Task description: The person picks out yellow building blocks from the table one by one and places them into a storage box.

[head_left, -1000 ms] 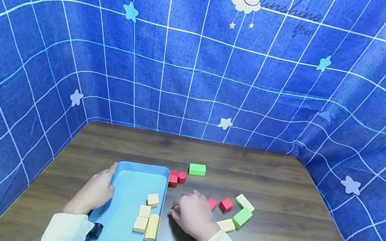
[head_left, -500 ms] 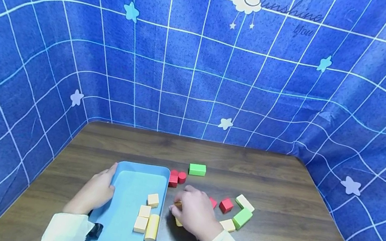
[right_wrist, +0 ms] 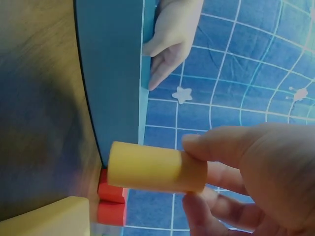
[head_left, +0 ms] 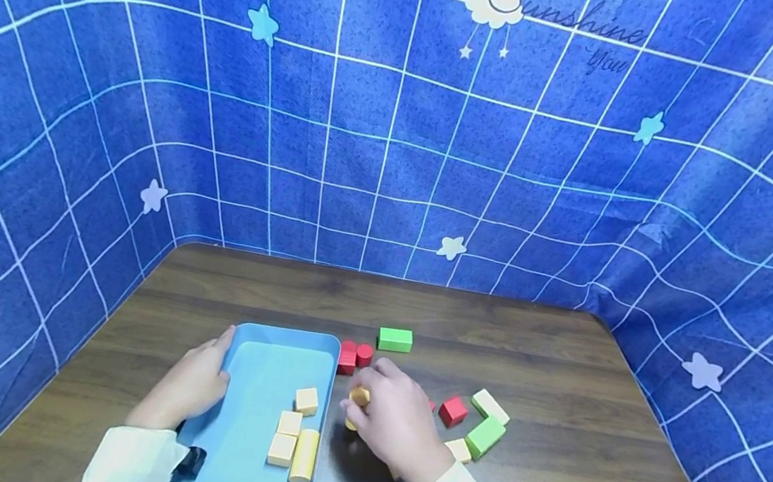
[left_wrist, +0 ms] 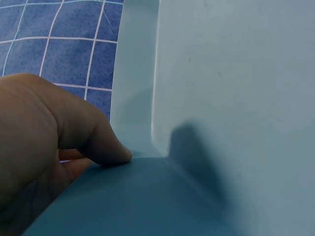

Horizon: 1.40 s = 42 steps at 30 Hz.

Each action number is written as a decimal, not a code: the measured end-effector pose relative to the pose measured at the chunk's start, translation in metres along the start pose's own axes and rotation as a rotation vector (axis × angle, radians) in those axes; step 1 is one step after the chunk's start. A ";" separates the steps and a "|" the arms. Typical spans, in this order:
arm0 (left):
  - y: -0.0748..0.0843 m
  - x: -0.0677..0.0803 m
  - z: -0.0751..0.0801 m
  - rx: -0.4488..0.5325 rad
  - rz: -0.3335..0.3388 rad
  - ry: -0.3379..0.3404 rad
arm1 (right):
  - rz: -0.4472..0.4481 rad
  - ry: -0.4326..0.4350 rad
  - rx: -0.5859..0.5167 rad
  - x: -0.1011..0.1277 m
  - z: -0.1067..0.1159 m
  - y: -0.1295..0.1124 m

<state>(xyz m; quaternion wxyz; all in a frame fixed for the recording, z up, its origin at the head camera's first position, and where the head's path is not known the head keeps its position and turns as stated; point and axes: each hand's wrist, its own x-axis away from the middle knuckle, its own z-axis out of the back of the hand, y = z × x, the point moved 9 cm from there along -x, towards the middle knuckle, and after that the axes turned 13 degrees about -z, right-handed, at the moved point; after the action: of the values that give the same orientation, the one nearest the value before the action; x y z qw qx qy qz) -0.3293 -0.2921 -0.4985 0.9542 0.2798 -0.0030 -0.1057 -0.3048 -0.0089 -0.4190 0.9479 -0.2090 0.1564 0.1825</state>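
The right hand (head_left: 395, 424) pinches a yellow cylinder block (head_left: 358, 399) between thumb and fingers, lifted off the table just right of the tray's right rim; the right wrist view shows the cylinder (right_wrist: 155, 167) clamped at one end, the rest free. The left hand (head_left: 189, 383) grips the left rim of the light blue tray (head_left: 261, 364), thumb (left_wrist: 106, 147) pressed over the rim's inner edge.

In the tray, nearest the person, a long yellow block (head_left: 303, 455) lies beside a pale square block (head_left: 281, 448); beyond them sit a second pale block (head_left: 289, 423) and a third (head_left: 306, 399), all against the right side of the tray.

Right of the holding hand, partly hidden by it, lies a pale block (head_left: 460, 450), touching a green block (head_left: 485, 435). Further on are a cream block (head_left: 490, 405) and a red cube (head_left: 453, 410). A red piece behind the hand is mostly covered. At the tray's far right corner stand two red blocks (head_left: 355, 356), close together. Farthest off lies a green rectangular block (head_left: 394, 339), apart from the rest.

The surface is a dark wood-grain table (head_left: 585, 475). A blue cloth backdrop (head_left: 405, 126) with white grid lines, stars and clouds encloses it on three sides.
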 end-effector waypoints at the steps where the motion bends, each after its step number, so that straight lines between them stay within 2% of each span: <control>1: 0.000 0.000 0.000 0.001 0.002 -0.001 | 0.007 0.017 -0.008 0.000 0.002 -0.001; 7: 0.001 0.001 0.000 0.008 0.000 0.004 | 0.014 0.067 -0.057 0.001 0.012 -0.005; 16: 0.001 0.001 -0.001 0.023 -0.002 0.006 | 0.071 0.135 -0.062 0.005 0.017 -0.015; 25: 0.000 0.001 -0.002 0.023 -0.001 0.000 | 0.123 0.155 -0.102 0.008 0.017 -0.022; 30: -0.003 0.000 -0.001 0.012 -0.004 0.002 | 0.129 0.142 -0.119 0.008 0.013 -0.023; 42: -0.002 0.000 -0.002 0.025 0.005 -0.009 | 0.116 0.050 -0.135 0.010 0.001 -0.024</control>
<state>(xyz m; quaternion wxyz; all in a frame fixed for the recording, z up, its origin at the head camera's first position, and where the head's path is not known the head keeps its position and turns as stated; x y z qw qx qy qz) -0.3293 -0.2928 -0.5015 0.9509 0.2913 -0.0092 -0.1044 -0.2854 -0.0258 -0.4137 0.9153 -0.2676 0.1792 0.2418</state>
